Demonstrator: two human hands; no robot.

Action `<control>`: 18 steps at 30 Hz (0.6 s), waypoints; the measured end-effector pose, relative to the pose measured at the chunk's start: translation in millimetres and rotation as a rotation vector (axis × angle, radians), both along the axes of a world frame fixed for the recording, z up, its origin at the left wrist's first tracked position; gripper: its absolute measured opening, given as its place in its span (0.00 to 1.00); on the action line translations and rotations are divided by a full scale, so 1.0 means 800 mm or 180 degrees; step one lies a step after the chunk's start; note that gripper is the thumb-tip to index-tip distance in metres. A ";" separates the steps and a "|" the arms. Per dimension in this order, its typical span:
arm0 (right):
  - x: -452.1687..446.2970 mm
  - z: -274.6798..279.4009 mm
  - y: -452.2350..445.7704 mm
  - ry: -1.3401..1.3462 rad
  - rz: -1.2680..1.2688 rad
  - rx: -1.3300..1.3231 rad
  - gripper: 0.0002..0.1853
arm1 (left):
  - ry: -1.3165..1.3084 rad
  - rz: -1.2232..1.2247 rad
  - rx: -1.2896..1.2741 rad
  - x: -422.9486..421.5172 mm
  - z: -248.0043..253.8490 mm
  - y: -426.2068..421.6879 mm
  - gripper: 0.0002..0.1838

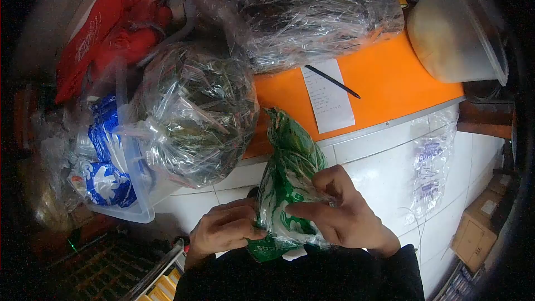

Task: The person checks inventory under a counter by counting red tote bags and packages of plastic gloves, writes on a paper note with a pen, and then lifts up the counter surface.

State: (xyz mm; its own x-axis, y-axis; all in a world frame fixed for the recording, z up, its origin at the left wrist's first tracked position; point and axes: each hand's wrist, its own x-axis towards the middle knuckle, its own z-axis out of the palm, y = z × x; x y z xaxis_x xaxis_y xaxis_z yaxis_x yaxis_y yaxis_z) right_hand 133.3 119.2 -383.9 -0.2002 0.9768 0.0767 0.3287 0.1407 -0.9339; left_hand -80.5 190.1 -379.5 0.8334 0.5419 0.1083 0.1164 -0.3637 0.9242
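Observation:
A green plastic bag (290, 184) with white print is held in front of my body, below the orange tabletop's near edge. My left hand (227, 227) grips its lower left side with curled fingers. On the right side, my right hand (348, 212) pinches the plastic between bent fingers and thumb. The bag's crumpled top points away from me towards the table. What is inside it is hidden. A large clear plastic bag (195, 111) with dark green contents sits just to the left of it.
Handwritten paper (330, 100) and a black pen (334, 81) lie on the orange table (390, 72). Behind are a big clear-wrapped bundle (317, 11) and a translucent bucket (457, 28). A clear bin (134, 189) with blue packets stands left. Cardboard boxes (480, 223) are right.

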 end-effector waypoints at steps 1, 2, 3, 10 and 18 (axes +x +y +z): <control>-0.002 -0.003 -0.001 -0.0044 -0.0017 -0.0023 0.11 | -0.0106 0.0047 -0.0042 0.000 -0.006 -0.003 0.09; -0.004 0.002 0.001 0.0130 -0.0148 -0.0121 0.11 | -0.0217 0.0101 -0.0085 0.001 -0.010 -0.007 0.09; -0.006 0.011 0.004 0.0300 -0.0272 -0.0221 0.12 | -0.0297 0.0016 -0.0082 0.005 -0.009 -0.005 0.09; 0.007 0.004 0.000 0.0257 -0.0245 -0.0018 0.14 | -0.0121 0.0069 -0.0108 0.003 -0.013 -0.006 0.10; -0.001 0.007 -0.003 -0.0061 -0.0101 0.0086 0.11 | -0.0419 0.0012 -0.0416 0.008 -0.011 0.003 0.12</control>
State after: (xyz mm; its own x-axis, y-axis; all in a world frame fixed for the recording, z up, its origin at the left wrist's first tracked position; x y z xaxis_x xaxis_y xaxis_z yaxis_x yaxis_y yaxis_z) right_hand 132.1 117.2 -378.5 -0.1709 0.9802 0.0997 0.3511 0.1552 -0.9234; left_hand -74.4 192.1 -388.4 0.8146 0.5617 0.1448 -0.0076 -0.2392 0.9709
